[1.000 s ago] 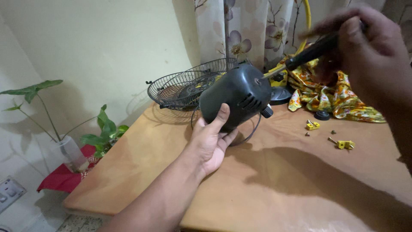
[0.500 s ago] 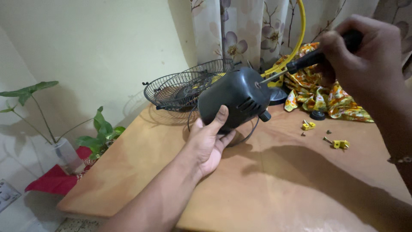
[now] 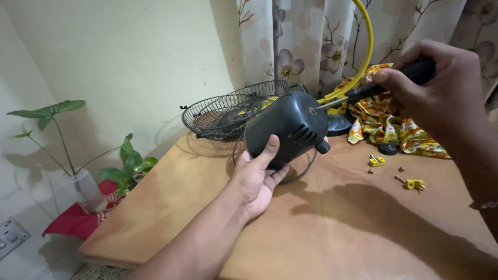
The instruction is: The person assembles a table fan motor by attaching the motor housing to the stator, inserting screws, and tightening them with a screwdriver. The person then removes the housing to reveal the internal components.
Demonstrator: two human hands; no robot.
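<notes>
My left hand [image 3: 255,179] cups the underside of a black fan motor housing [image 3: 287,128], holding it tilted above the wooden table [image 3: 332,228]. My right hand [image 3: 441,88] grips a black-handled screwdriver [image 3: 384,83]. Its metal tip rests in a screw hole on the housing's rear face. A small black knob sticks out at the housing's lower right. A wire ring hangs below the housing.
A black wire fan guard [image 3: 233,109] lies behind the housing. Yellow clips [image 3: 377,161] [image 3: 415,183], loose screws and a black cap [image 3: 388,149] lie on the table's right. A yellow patterned cloth [image 3: 394,124], yellow ring [image 3: 365,46], floral curtain and a potted plant [image 3: 83,176] surround it.
The view has shifted slightly. My right hand has dropped a little and steadied, keeping the screwdriver tip in the housing. My left hand keeps its hold.
</notes>
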